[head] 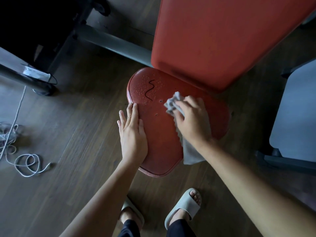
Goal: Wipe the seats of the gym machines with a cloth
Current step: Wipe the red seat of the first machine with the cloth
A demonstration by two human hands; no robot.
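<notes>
**Cloth pressed on a wet red seat**

The seat (159,130) is a rounded pad in red vinyl, wider at its far end, with a stitched rim. Its far left part is speckled with small droplets around a thin black wavy line (150,90); the part nearer the person looks smooth and dull. Two small nicks show near the middle of the seat.

A grey cloth (171,104) lies on the right half of the seat. Its front is bunched into folds, and its tail hangs over the seat's right edge. The right hand (191,120) sits on top of it, fingers curled down over the bunched part and clamped on it. The left hand (132,132) lies flat on the seat's left edge, fingers straight and close together, the outer ones reaching past the rim.

A long red backrest (222,40) of the same vinyl rises beyond the seat and overhangs its far right corner. A grey metal tube (116,43) runs away to the left behind the seat. To the right of the seat stands a pale grey padded panel (297,113).

The floor (77,117) under the seat is dark wood-grain plank. Well to the left of the seat a white cable (27,165) lies in loose coils. Just in front of the seat are two feet in pale slippers (184,206).
</notes>
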